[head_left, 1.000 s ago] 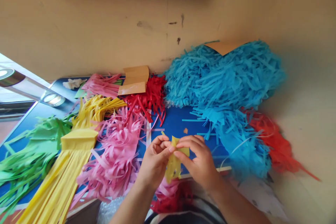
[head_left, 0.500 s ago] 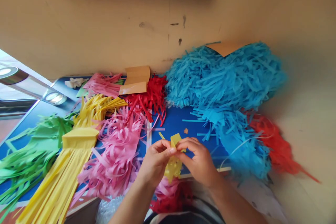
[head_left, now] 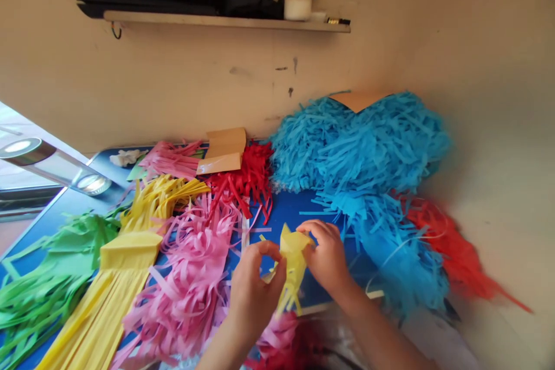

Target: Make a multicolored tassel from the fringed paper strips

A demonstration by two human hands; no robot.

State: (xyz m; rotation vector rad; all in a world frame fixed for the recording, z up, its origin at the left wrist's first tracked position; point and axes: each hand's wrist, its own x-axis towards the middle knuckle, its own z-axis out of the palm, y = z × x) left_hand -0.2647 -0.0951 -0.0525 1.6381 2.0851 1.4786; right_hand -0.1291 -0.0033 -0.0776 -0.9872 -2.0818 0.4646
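Observation:
A small piece of yellow tissue paper (head_left: 295, 251), cut into fringe at its lower end, hangs between my hands over the blue table. My right hand (head_left: 326, 251) is closed on its upper right corner, thumb and fingers pinched. My left hand (head_left: 259, 280) is closed in a pinch at the paper's left edge, its thumb and forefinger curved into a loop. Some yellow strips show through that loop. Just below the paper lies a pink fringe bundle (head_left: 277, 332) close to my body.
Pink fringe (head_left: 199, 254), long yellow fringe (head_left: 93, 300) and green fringe (head_left: 60, 266) spread over the left side. Red fringe (head_left: 251, 170) and brown card (head_left: 225, 147) lie behind. A large blue fringe heap (head_left: 355, 141) stands right. A shelf (head_left: 225, 20) hangs on the wall.
My hands have moved slightly apart, and the yellow paper has opened out, its fringe hanging down between them. The view has tilted up, showing more of the shelf.

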